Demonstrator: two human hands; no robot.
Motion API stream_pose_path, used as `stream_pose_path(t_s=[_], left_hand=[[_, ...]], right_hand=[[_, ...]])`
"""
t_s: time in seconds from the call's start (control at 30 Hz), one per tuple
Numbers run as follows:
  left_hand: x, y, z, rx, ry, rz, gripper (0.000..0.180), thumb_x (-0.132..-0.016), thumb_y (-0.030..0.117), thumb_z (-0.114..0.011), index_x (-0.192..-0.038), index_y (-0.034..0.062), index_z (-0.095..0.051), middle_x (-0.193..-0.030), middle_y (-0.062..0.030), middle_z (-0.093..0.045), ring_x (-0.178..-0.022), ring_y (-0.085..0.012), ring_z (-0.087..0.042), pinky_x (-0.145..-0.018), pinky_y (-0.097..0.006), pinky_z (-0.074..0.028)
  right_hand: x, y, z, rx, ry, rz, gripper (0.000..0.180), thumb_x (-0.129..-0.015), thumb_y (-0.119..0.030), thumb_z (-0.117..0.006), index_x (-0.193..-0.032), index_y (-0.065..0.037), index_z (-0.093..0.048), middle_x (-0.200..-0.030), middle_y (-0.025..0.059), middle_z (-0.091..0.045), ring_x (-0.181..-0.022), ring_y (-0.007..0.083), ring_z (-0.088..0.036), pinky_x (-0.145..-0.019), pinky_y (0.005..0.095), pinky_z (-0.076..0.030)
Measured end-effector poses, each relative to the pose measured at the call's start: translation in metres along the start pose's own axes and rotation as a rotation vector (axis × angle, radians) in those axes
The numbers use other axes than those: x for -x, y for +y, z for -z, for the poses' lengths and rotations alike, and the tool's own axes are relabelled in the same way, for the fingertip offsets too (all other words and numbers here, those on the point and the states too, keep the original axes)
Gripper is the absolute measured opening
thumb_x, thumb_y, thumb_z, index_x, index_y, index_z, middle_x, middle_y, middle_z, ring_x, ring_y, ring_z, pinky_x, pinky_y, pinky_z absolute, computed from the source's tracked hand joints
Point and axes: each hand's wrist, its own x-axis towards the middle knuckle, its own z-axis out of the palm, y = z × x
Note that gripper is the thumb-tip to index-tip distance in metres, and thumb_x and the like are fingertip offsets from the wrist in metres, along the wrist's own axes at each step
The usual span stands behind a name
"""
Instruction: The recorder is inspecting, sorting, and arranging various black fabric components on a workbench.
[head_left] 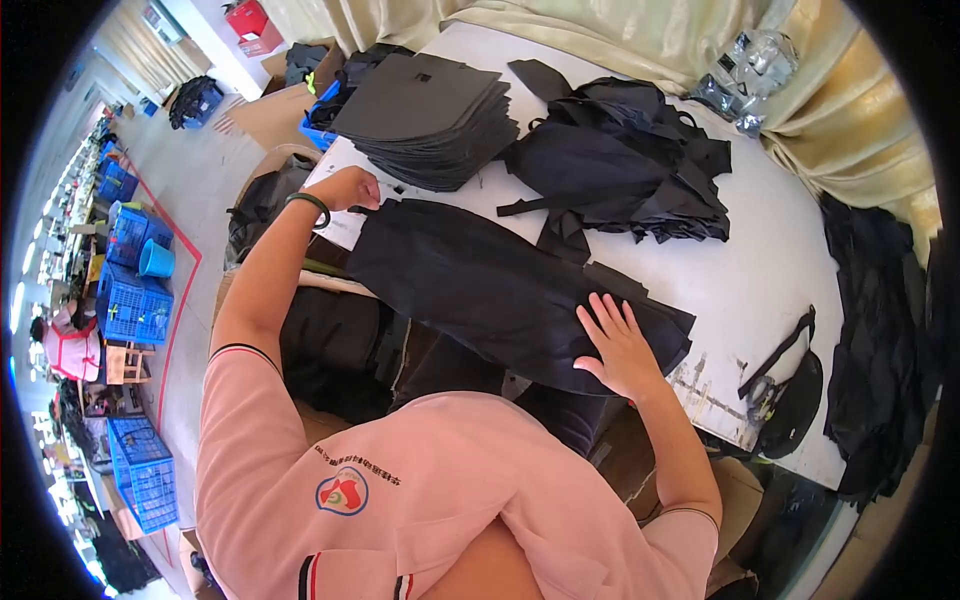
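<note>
The left hand [350,188] closes its fingers in a pinch on the far end of a long black fabric piece [500,290], apparently to keep it taut along the white table [760,280]; the arm reaches out nearly straight, a dark band on the wrist. Just beyond those fingers sits a stack of dark flat panels [430,115]. The right hand [620,350] lies flat, fingers spread, pinning the fabric's near end, elbow bent. Beyond its fingertips, a heap of black strapped pieces [620,165].
</note>
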Motion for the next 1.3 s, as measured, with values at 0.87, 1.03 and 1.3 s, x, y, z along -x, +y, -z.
stream_pose_path(t_s=[0.87,1.03,1.3], left_hand=[[0.040,0.221,-0.040,0.407,0.347,-0.838,0.041,-0.084,0.005,-0.073,-0.123,0.0090,-0.061,-0.090,0.0011,-0.055,-0.069,-0.0029,-0.048,-0.060,-0.019,-0.042],[-0.005,0.132,0.023,-0.278,1.160,-0.705,0.052,-0.075,0.039,-0.080,-0.117,0.0135,-0.064,-0.111,-0.0105,-0.061,-0.089,-0.0305,-0.064,-0.083,-0.040,-0.050],[-0.017,0.069,0.043,-0.242,0.529,-0.337,0.055,-0.074,0.044,-0.079,-0.115,0.0102,-0.065,-0.108,-0.0141,-0.069,-0.103,-0.0357,-0.063,-0.088,-0.041,-0.049]], right_hand=[[-0.160,-0.081,0.082,-1.681,0.367,0.088,0.050,-0.090,0.002,-0.063,-0.137,-0.003,-0.046,-0.108,0.0107,-0.064,-0.089,0.0172,-0.066,-0.077,0.0287,-0.054],[-0.146,-0.059,0.070,-1.382,0.364,-0.161,0.022,-0.091,0.000,-0.062,-0.113,0.002,-0.061,-0.094,0.0076,-0.067,-0.079,0.0141,-0.066,-0.073,0.0259,-0.054],[-0.139,-0.054,0.054,-1.409,0.268,-0.200,0.014,-0.092,0.000,-0.061,-0.105,0.005,-0.064,-0.087,0.0077,-0.068,-0.075,0.0153,-0.069,-0.072,0.0254,-0.054]])
